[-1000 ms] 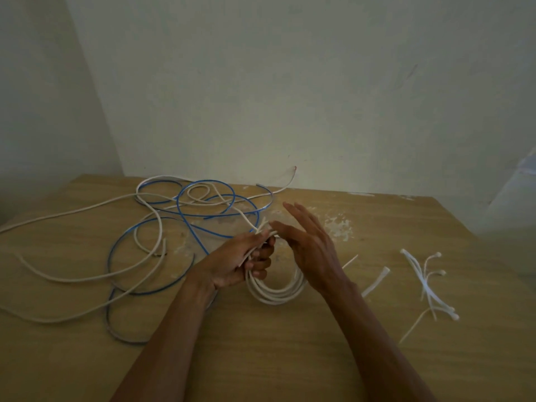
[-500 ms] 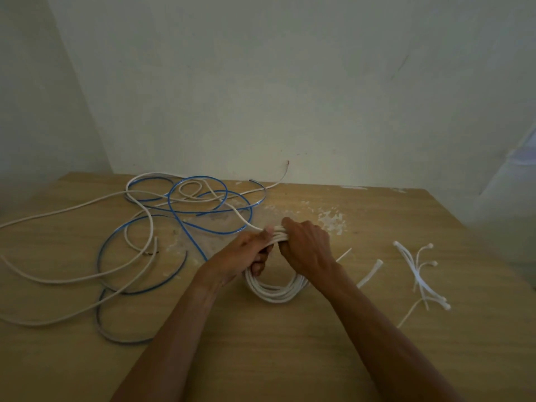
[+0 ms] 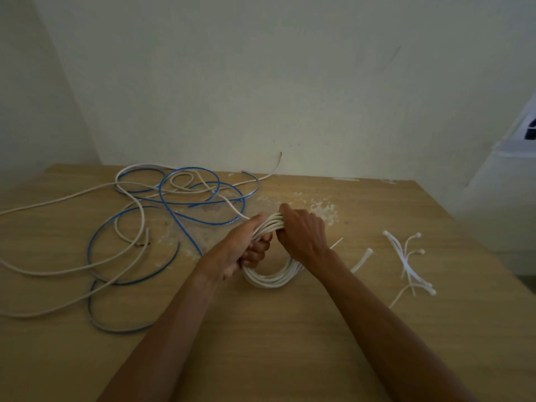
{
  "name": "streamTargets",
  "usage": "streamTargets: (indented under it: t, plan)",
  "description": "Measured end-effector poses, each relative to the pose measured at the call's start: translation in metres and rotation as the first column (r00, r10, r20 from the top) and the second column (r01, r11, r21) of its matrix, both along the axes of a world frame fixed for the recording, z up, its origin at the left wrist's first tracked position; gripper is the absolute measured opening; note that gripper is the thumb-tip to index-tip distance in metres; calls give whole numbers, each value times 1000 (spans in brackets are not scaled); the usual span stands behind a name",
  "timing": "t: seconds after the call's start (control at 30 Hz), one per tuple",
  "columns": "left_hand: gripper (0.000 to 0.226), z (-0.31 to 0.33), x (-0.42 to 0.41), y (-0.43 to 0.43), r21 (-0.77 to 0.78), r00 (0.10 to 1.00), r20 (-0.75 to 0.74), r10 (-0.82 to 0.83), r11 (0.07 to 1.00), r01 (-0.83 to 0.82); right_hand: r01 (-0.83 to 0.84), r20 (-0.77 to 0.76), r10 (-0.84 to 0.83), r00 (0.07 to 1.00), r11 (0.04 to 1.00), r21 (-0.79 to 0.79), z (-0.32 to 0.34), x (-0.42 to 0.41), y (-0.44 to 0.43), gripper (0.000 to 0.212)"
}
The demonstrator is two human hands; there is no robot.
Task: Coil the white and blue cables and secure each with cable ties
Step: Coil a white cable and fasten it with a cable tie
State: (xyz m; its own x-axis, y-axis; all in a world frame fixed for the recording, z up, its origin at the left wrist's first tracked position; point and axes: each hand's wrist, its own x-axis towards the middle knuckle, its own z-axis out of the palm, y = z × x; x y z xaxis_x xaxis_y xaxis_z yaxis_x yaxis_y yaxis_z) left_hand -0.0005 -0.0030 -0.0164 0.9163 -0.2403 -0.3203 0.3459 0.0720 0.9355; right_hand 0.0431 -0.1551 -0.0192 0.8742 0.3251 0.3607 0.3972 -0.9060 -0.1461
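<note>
Middle of the bench (image 3: 290,343): left hand (image 3: 243,248) and right hand (image 3: 303,236) sit side by side, fingers curled tight round the top of the white cable coil (image 3: 269,281). The uncoiled rest trails toward the far left corner, tangled with the loose blue cable (image 3: 174,216), and the cable ties (image 3: 406,262) lie heaped near the right edge

No legible text, label or number anywhere
</note>
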Motion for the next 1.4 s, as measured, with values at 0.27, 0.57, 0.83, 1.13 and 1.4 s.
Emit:
streamTargets:
  t: [0.27,0.57,0.83,1.13,1.4]
  plan:
    - [40,-11,8,-5,101,951,64,301,946,-307,-99,-527,128,840,992,83,32,28,-84,30]
    - [40,-10,11,3,37,871,161,465,879,-476,-31,-408,93,908,987,154,8,26,-113,14]
    - [34,-15,15,25,-40,752,194,630,771,-636,-228,-55,353,934,708,668,16,-7,-54,7]
    - [23,-14,10,11,-10,840,299,453,882,-471,-433,494,238,836,839,330,-12,-23,6,10]
    - [35,-17,7,13,30,860,380,340,925,-379,-492,634,226,740,824,280,-26,-30,12,18]
